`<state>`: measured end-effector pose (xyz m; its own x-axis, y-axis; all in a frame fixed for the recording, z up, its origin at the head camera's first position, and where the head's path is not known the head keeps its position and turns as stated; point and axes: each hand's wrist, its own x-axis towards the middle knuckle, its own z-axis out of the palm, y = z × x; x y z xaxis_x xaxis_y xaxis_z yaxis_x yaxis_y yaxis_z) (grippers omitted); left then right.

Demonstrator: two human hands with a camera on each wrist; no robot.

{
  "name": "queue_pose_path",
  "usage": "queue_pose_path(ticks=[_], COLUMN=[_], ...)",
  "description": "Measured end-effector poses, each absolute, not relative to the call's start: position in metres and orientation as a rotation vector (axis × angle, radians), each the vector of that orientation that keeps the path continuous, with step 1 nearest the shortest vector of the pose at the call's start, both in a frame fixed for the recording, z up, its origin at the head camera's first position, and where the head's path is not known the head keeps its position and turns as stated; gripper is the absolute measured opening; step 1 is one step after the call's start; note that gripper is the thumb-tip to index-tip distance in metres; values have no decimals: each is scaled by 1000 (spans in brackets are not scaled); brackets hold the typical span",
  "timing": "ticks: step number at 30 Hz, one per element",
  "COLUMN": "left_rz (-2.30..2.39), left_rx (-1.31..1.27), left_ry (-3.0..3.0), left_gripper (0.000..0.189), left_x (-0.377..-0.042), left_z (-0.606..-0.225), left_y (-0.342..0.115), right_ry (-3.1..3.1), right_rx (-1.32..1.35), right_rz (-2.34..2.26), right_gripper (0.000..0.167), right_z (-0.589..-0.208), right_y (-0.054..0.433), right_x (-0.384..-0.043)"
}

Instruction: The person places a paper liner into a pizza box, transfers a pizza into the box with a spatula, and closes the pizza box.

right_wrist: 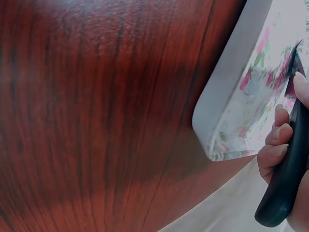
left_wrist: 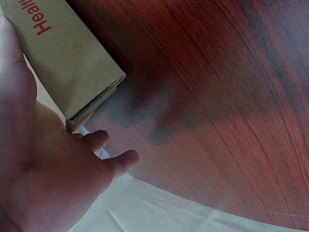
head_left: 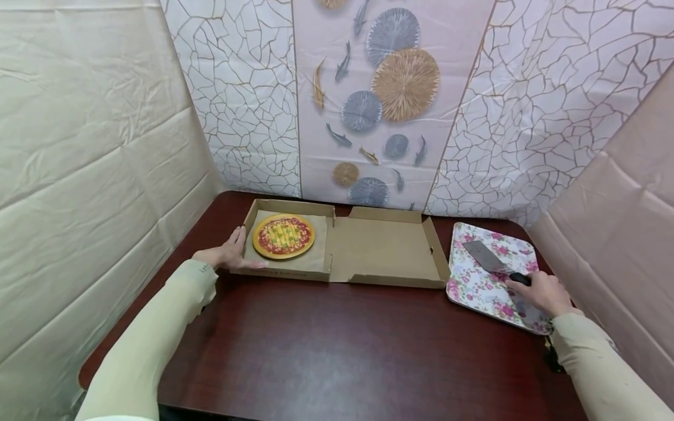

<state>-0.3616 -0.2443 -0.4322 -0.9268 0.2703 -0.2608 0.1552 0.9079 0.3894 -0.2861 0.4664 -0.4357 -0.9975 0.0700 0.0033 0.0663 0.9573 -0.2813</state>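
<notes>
A pizza [head_left: 284, 236] with yellow and green topping lies on paper in the left half of an unfolded cardboard pizza box [head_left: 389, 248]. My left hand [head_left: 229, 251] rests at the box's near left corner, its fingers straight along the left wall and the thumb along the front wall. In the left wrist view, that box corner [left_wrist: 87, 79] stands beside the palm. My right hand [head_left: 547, 294] grips the black handle of a metal spatula [head_left: 485, 257]. Its flat blade is over a floral tray [head_left: 518, 247], pointing away to the left. The right wrist view shows fingers curled round the handle [right_wrist: 280, 188].
The dark red wooden table [head_left: 368, 351] carries the box and tray side by side along its back. Patterned cloth [head_left: 253, 105] hangs behind it, and beige cloth walls [head_left: 79, 146] rise at both sides. The box lid lies flat beside the tray's left edge.
</notes>
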Motion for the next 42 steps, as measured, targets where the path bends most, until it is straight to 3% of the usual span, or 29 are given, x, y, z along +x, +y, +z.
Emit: queue_pose_path(ticks=[7, 29, 42], left_rz=[513, 561, 538], left_rx=[319, 335, 320], left_ry=[2764, 2769, 2765], left_gripper=[131, 132, 146], left_x=[-364, -359, -375], left_z=[-433, -433, -453], left_y=[-245, -244, -254], right_ry=[-3094, -2975, -2986], right_rx=[-107, -105, -99], right_rz=[419, 327, 308], right_gripper=[72, 55, 52], right_z=[-436, -451, -455], right_y=[471, 472, 473], right_x=[-286, -276, -274])
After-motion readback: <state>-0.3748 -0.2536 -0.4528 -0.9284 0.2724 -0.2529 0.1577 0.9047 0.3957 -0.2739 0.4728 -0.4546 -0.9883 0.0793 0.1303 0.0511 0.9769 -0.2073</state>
